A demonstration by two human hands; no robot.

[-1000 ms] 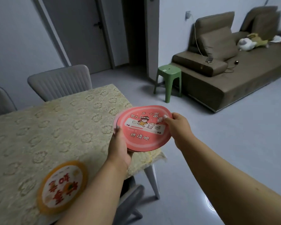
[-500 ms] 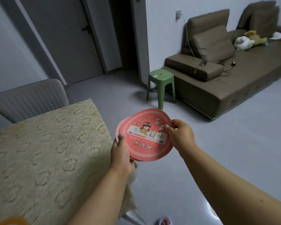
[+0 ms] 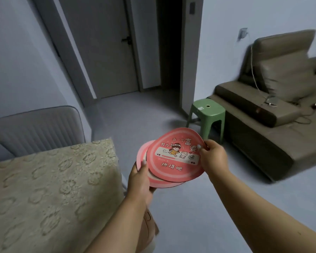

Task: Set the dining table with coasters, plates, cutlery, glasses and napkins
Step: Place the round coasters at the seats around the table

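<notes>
Grey floor [image 3: 199, 207] lies under our hands. Our right hand [image 3: 212, 155] pinches the top pink coaster [image 3: 175, 156] at its right edge; our left hand [image 3: 140, 181] grips the coaster stack [image 3: 144, 157] from the left. Print reads 当一个富婆, 努力, 燃烧吧 around a cartoon girl. Stack hangs just right of the table [image 3: 49, 189] corner; green stool [image 3: 207, 114] beyond.

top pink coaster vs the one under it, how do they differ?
1. The top round pink coaster shows its whole printed cartoon face; the lower round pink coaster shows only a crescent of rim.
2. The right hand pinches the top one; the left hand holds the lower.

Both are thin, round and pink, held off the table.
</notes>
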